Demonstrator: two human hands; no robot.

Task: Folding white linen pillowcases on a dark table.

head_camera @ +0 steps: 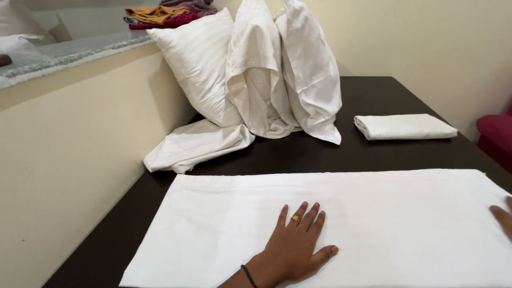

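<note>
1. Our left hand [296, 245] lies flat on the white sheet [373, 224], fingers spread wide and palm down, holding nothing. The flat press seems meant to pin the cloth and smooth it against the table [320, 152].

2. Our right hand [502, 217] shows only as fingertips at the right edge of the frame, resting on the sheet's right end. We cannot tell whether it is spread or closed, since most of it is cut off.

3. The sheet stretches across the near part of the dark table from left to right, laid in a long, flat rectangle with straight edges.

4. A ring sits on one finger of the left hand and a dark band circles the wrist.

5. Beyond the sheet, on the far right, rests a folded cloth [404, 127], a neat white rectangle set well apart from the working area.

6. On the far side, two pillows [256, 74] lean upright against the wall, with a loose white case draped between them.

7. A crumpled case [197, 145] lies at the far left, touching the pillows' base.

8. Coloured clothes [168, 13] are heaped on the ledge [69, 50] at the far left, above the table.
</note>
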